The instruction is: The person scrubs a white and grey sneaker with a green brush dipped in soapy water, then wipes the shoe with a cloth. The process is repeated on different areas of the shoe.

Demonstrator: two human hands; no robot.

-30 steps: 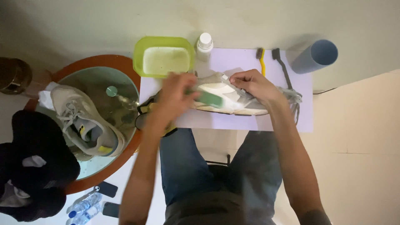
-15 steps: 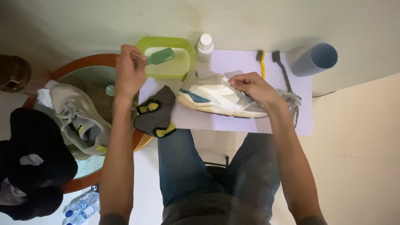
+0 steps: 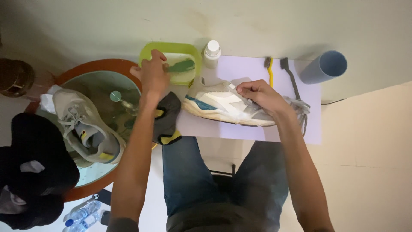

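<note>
Our left hand [image 3: 153, 75] grips a green brush [image 3: 182, 66] dipped in the green tub [image 3: 148, 53], while our right hand [image 3: 259, 92] pinches the white shoe [image 3: 216, 103] lying on the tabletop [image 3: 244, 68].

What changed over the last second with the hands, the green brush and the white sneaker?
The left hand carried the green-handled brush off the white and teal sneaker and away to the lime-green plastic tub, where the brush head now sits inside. It has kept its grip on the brush. The right hand stayed on the sneaker, which remains on the pale lilac mat.
</note>
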